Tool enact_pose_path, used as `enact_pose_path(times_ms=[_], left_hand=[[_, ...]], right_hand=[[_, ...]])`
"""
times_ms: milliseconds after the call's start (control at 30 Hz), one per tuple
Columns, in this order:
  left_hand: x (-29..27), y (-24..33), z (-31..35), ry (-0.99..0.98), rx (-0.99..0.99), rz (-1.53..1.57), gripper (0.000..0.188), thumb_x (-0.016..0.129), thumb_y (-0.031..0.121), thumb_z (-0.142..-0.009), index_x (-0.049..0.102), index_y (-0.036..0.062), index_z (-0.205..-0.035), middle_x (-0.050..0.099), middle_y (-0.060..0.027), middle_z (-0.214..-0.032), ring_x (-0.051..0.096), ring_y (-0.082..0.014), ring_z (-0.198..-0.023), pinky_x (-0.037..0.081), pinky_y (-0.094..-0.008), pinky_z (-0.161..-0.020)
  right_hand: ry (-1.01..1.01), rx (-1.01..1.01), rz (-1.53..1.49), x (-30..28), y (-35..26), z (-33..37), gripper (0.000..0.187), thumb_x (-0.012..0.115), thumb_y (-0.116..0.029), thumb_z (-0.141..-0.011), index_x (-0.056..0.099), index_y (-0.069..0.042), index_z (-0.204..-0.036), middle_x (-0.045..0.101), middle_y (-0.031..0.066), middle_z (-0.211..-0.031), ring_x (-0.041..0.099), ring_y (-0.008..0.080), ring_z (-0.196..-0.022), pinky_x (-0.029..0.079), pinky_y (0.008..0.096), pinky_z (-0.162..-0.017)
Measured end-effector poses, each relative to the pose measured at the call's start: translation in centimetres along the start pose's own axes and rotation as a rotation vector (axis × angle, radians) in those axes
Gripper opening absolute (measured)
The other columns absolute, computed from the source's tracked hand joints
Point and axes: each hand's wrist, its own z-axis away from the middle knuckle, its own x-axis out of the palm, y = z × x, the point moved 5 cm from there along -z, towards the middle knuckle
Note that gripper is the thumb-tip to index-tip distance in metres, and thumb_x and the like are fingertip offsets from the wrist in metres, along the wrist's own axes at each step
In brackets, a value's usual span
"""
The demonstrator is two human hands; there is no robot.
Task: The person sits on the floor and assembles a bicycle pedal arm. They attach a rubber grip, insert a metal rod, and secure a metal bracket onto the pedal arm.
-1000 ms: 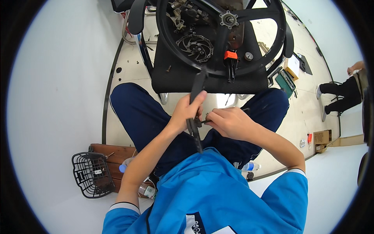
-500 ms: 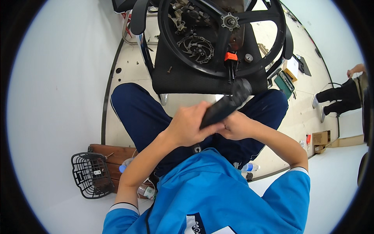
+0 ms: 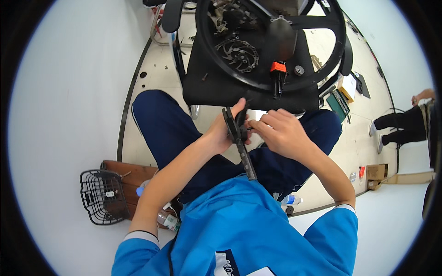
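Note:
A long, narrow black part (image 3: 246, 160) with a wider upper end stands tilted over my lap. My left hand (image 3: 218, 136) is closed round its upper portion, thumb pointing up. From the other side my right hand (image 3: 286, 133) is closed, thumb and fingertips pinched close against the part. Something small and dark shows at those fingertips, too little of it to name. Beyond my hands a black spoked wheel (image 3: 340, 41) lies on a black chair seat (image 3: 207, 94). A brake disc (image 3: 240, 56) and an orange-topped black piece (image 3: 278, 67) are within its rim.
To the left a black wire basket (image 3: 105, 198) sits by a brown wooden board (image 3: 138, 174), with plastic bottles nearby. A green tool case (image 3: 338, 105) and a yellow-and-white box (image 3: 347, 87) lie right of the chair. Another person (image 3: 405, 119) stands at the far right.
The black part has turned from pointing up and right to hanging down toward my lap. My right hand has come out from behind it and moved up to its right side.

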Motion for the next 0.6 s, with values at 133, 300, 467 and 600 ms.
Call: enact_pose_path(times_ms=[133, 300, 467, 600], left_hand=[[1.7, 0.7, 0.6, -0.156, -0.015, -0.002, 0.059, 0.055, 0.067, -0.087, 0.052, 0.0085, -0.085, 0.056, -0.0031, -0.071, 0.059, -0.0197, -0.067, 0.051, -0.0349, -0.059], [3.1, 3.0, 2.2, -0.073, 0.207, -0.139, 0.052, 0.047, 0.059, -0.096, 0.052, 0.0079, -0.090, 0.051, -0.0005, -0.066, 0.053, -0.0144, -0.056, 0.046, -0.0283, -0.052], [3.2, 5.4, 3.9, -0.033, 0.656, -0.691, 0.040, 0.067, 0.036, -0.091, 0.048, 0.0029, -0.104, 0.060, -0.0073, -0.079, 0.060, -0.0193, -0.059, 0.050, -0.0291, -0.059], [6.2, 4.7, 7.0, -0.293, 1.283, -1.388, 0.054, 0.080, 0.032, -0.076, 0.049, 0.0057, -0.112, 0.062, -0.0119, -0.084, 0.063, -0.0320, -0.070, 0.049, -0.0363, -0.064]], right_hand=[[0.140, -0.168, 0.236, -1.9, -0.4, -0.3, 0.028, 0.067, -0.014, -0.073, 0.065, -0.006, -0.099, 0.052, -0.0013, -0.073, 0.052, 0.0143, -0.066, 0.039, 0.0279, -0.058], [0.041, -0.072, 0.075, -1.6, 0.4, 0.0, 0.015, 0.069, -0.013, -0.074, 0.062, -0.009, -0.087, 0.052, -0.0016, -0.069, 0.055, 0.0118, -0.056, 0.041, 0.0295, -0.044], [-0.283, 0.131, -0.340, -0.5, 0.8, -0.3, 0.010, 0.067, -0.011, -0.085, 0.066, -0.005, -0.093, 0.067, 0.0085, -0.081, 0.065, 0.0245, -0.066, 0.050, 0.0340, -0.055], [-0.236, 0.109, -0.732, 2.0, 1.6, 1.6, 0.019, 0.065, -0.019, -0.088, 0.067, -0.007, -0.102, 0.066, 0.0123, -0.085, 0.066, 0.0234, -0.085, 0.051, 0.0340, -0.079]])
